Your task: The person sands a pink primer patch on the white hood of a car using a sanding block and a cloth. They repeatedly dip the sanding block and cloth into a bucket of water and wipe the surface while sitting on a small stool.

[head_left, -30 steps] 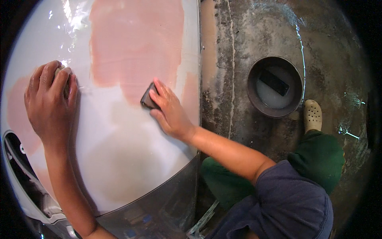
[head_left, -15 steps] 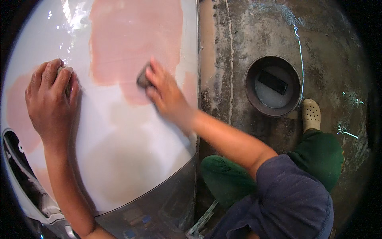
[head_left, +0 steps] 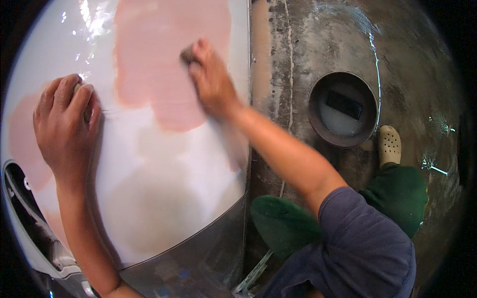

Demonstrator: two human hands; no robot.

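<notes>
A white car body panel carries pale pink patches. My right hand, blurred, grips a dark sanding pad on the upper pink patch. At the left, my left hand rests on the panel beside another pink patch, its fingers curled round a small pale object, mostly hidden beneath them.
Right of the panel, a dark round bucket on the stained concrete floor holds cloudy liquid and a black rectangular block. My beige clog and green-clad legs are below it. A recessed opening lies at the panel's left.
My right hand and the dark pad have moved up along the pink patch, away from me. My left hand stays in nearly the same place.
</notes>
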